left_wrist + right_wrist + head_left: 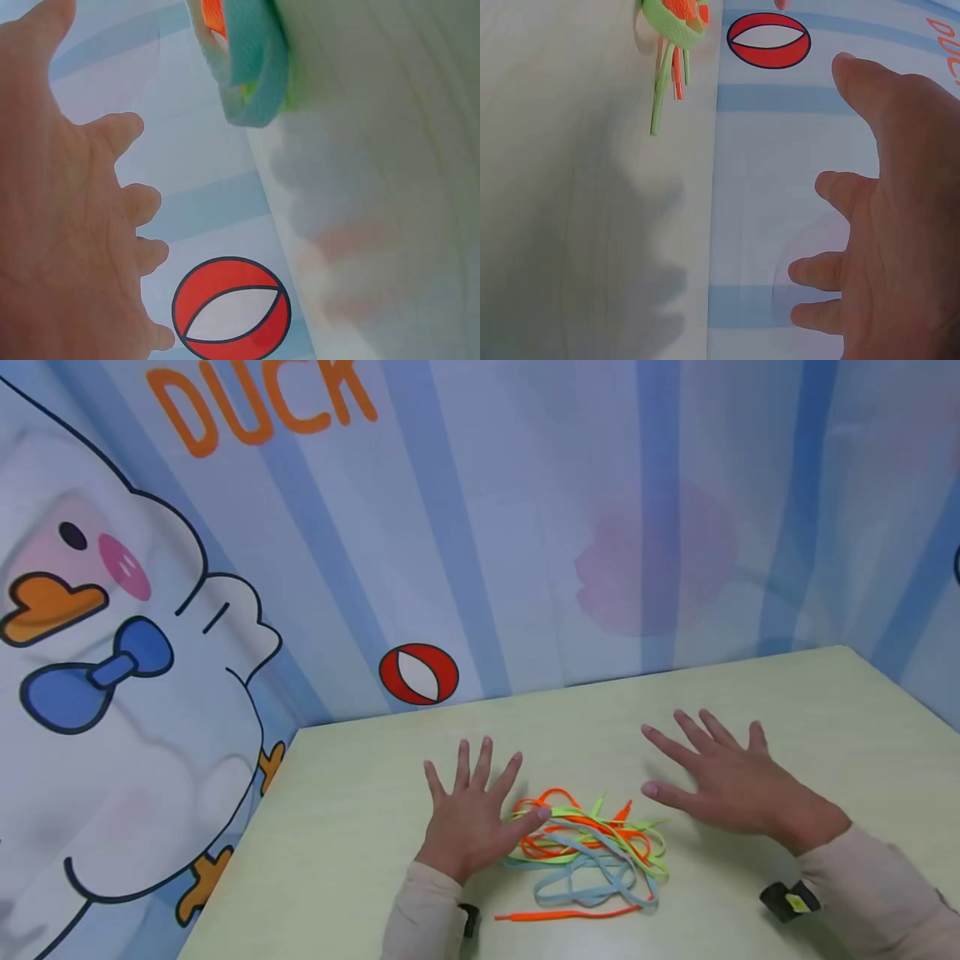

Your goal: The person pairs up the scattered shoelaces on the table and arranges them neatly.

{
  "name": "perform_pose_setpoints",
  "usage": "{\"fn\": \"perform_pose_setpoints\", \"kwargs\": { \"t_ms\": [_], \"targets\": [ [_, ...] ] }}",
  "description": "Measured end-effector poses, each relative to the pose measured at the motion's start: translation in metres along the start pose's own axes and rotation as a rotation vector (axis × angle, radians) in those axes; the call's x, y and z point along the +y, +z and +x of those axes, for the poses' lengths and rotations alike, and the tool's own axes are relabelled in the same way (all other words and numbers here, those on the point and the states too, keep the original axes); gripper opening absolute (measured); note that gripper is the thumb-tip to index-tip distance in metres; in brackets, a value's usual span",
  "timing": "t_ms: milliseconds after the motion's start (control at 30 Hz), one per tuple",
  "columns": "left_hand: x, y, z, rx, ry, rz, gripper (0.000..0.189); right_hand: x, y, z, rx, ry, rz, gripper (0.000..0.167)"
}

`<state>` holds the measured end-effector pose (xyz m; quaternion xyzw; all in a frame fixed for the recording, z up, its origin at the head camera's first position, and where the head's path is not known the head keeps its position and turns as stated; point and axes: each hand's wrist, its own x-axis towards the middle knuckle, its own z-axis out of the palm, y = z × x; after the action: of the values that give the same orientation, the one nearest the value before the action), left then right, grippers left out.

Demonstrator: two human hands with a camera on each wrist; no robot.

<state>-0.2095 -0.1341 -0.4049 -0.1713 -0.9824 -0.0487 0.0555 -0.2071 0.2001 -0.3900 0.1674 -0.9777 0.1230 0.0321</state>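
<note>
Laces (588, 842) lie between left hand (468, 828) and right hand (735, 789) (palms down), fingers (482, 767) splayed free.

fingers (817, 271) well apart from laces (670, 28)

Blue-striped backdrop (525, 535) behind pale table (345, 835)

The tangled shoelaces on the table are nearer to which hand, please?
Left. The left hand is just left of the shoelaces, its thumb overlapping them in the head view; the right hand is across a gap to their right.
</note>
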Motion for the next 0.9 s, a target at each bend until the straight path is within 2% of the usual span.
{"fn": "perform_pose_setpoints", "kwargs": {
  "t_ms": [400,667,900],
  "targets": [
    [0.005,0.0,-0.001,-0.005,0.012,-0.017,0.081,-0.006,0.003,-0.001,0.02,-0.038,0.018,0.086],
    [0.007,0.005,-0.005,-0.023,0.018,0.01,0.081,-0.015,0.007,0.0,0.023,-0.055,0.012,0.083],
    [0.011,0.006,-0.007,-0.014,0.041,-0.004,0.076,-0.021,0.011,-0.002,0.025,-0.082,0.014,0.081]
  ]
}}
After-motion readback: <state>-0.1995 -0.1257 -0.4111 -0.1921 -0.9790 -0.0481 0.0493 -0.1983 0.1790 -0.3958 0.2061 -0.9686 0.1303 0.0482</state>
